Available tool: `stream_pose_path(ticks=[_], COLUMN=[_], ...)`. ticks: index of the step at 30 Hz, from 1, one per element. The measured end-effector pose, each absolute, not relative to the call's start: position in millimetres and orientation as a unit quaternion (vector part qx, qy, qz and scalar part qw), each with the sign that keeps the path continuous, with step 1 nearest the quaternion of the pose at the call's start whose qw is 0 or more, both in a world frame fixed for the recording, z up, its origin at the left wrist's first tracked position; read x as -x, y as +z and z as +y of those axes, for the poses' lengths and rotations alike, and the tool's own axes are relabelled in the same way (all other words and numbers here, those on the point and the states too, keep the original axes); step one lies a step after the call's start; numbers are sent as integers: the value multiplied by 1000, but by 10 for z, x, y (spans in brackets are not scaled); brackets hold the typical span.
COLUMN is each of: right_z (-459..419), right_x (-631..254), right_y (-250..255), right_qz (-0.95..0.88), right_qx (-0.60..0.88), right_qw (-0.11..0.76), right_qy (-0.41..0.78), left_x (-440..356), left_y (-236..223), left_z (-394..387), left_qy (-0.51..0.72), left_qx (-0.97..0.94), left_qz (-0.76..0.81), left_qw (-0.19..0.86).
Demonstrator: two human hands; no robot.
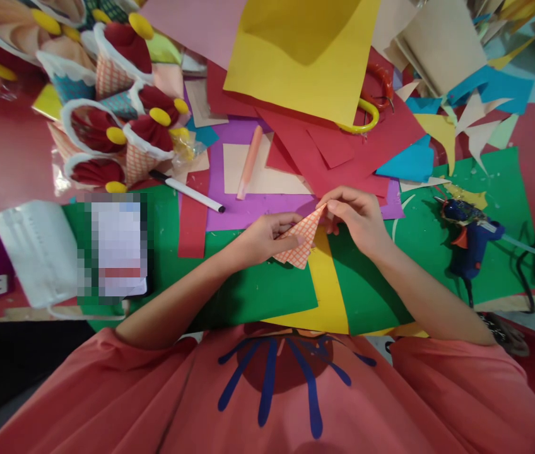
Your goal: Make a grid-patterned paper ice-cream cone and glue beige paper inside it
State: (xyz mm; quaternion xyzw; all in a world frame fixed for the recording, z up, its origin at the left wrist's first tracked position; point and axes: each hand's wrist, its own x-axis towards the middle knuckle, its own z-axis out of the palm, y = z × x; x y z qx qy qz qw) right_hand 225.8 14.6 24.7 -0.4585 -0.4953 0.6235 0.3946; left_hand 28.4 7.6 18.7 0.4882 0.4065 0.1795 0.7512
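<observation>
An orange-and-white checked paper cone [304, 243] is held above the green sheet, its point up and to the right. My left hand [270, 237] is closed on the cone's wide end, thumb across its near side. My right hand [353, 214] pinches the pointed tip between thumb and fingers. Just beyond my hands lie a purple sheet [239, 217] and a peach-coloured stick [250, 162]. A white marker with a black cap [195, 192] rests to the left of them.
Finished-looking paper cones [142, 154] with red filling and yellow discs crowd the back left. A blue glue gun [476, 246] stands at right. Yellow-handled scissors [366, 116] lie partly under yellow paper [296, 63]. A white power bank-like box [38, 252] and a blurred phone [118, 246] are at left.
</observation>
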Motion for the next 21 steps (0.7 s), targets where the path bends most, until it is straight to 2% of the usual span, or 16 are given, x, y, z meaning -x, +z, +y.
stream_pose_path(ticks=[7, 21], right_z=[132, 138], right_x=[-2216, -2215], right_y=[255, 244], right_qz=[-510, -493], right_qx=[476, 481], right_qw=[387, 386], right_qy=[604, 613], left_x=[-293, -299], left_y=[147, 191], left_z=[63, 68], left_qy=[195, 187], left_qx=[-488, -384], left_qz=[404, 372], left_qw=[748, 824])
